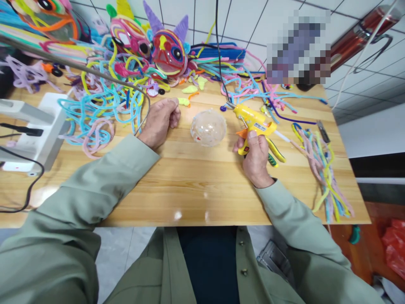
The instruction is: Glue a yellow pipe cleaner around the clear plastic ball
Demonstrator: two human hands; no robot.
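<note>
My right hand (256,158) is wrapped round the handle of a yellow hot glue gun (253,120), its nozzle pointing up and left. A pale glue stick (282,136) sticks out of the gun's back. Behind that hand lie pliers with yellow and green handles (276,151). My left hand (160,120) rests on the table with curled fingers and thumb pressed together. Just off its fingertips shows a short yellow-green fuzzy piece (184,101); whether they hold it I cannot tell. Between my hands sits a clear plastic dome (209,128).
Tangled pipe cleaners (104,103) cover the table's left back, with a decorated fish-like ball (169,52) behind. More pipe cleaners (325,173) lie at right. A white power strip (47,131) stands at left. The glue gun's black cord (218,46) hangs down from above.
</note>
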